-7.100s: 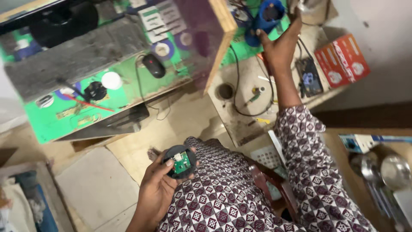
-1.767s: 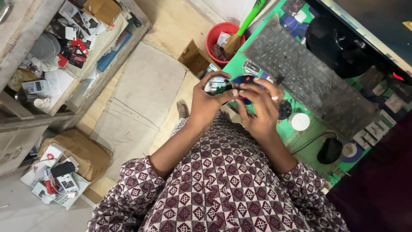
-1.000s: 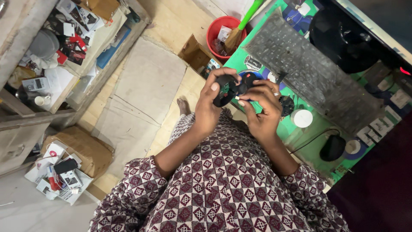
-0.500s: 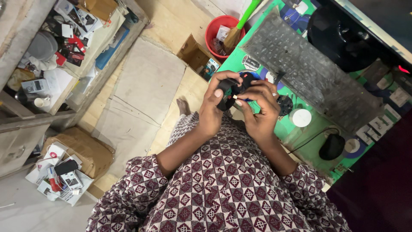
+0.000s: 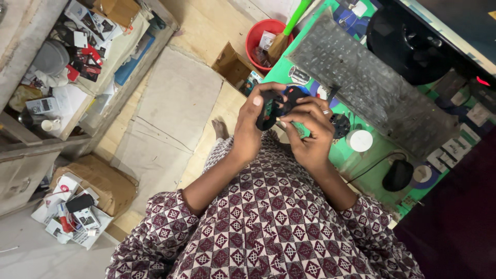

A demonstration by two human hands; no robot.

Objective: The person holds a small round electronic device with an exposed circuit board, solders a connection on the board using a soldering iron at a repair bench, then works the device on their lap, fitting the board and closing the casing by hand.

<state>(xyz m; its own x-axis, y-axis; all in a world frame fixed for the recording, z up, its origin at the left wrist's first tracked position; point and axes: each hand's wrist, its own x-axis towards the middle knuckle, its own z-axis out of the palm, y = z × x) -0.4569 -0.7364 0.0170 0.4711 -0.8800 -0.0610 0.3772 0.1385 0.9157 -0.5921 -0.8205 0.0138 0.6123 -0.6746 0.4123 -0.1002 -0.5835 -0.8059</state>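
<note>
Both hands clasp one small round black device [image 5: 276, 103] just above the green desk mat [image 5: 330, 160]: our left hand [image 5: 250, 132] wraps its side, our right hand [image 5: 310, 134] pinches its near edge. We judge that a steady left-hand brace while the right fingertips work lightly keeps it from slipping.

Single head camera, looking steeply down, close over lap.

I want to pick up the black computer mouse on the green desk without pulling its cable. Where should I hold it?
Take the black mouse across its two long sides, coming from above. Its rounded back faces up, and the cable leaves toward the hands, so grip behind that end.
</note>
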